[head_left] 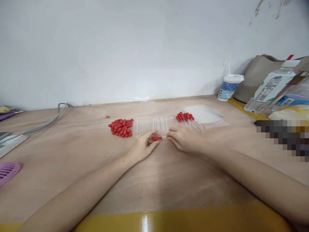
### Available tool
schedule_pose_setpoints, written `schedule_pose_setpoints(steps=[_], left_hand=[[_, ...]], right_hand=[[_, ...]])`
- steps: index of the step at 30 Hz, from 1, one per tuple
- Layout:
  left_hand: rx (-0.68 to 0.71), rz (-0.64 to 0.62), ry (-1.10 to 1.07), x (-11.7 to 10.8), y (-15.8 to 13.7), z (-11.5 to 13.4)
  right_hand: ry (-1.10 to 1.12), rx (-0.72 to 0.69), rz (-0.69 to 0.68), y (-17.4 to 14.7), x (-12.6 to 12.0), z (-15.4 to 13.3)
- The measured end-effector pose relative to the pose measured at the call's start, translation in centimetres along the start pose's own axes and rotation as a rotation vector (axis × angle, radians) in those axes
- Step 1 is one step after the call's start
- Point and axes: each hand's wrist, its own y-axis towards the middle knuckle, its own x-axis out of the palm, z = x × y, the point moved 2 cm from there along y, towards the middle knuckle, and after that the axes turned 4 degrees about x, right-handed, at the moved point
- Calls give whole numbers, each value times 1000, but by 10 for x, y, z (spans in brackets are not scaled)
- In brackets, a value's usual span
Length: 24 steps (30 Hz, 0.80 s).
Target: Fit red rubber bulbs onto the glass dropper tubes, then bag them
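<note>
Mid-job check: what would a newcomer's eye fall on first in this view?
Probably the pile of red bulbs at mid-table, left of the row of clear tubes. Next, the single red bulb in the curl of the left hand, its thin tube running to the right hand. Then the blue cup, at the back right by the wall.

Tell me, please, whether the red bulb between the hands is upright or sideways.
Sideways: the red bulb points from left hand toward right hand.
</note>
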Motion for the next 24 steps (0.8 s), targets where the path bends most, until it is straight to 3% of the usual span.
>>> schedule_pose_setpoints(steps=[2,6,8,10,21,24], left_hand=[[1,24,36,-2,0,0],[29,-12,112,-3,0,0],[53,-41,141,-3,0,1],[68,-59,155,-2,0,2],[82,-94,162,-2,2,4],[75,-101,150,-2,2,5]], right_hand=[[-21,107,18,2,-11,12],[65,664,138,-1,-25,60],[43,865,188,-7,-28,82],[-22,979,193,-12,-29,97],[-134,971,-62,-14,-10,98],[-158,955,-56,-15,-10,97]])
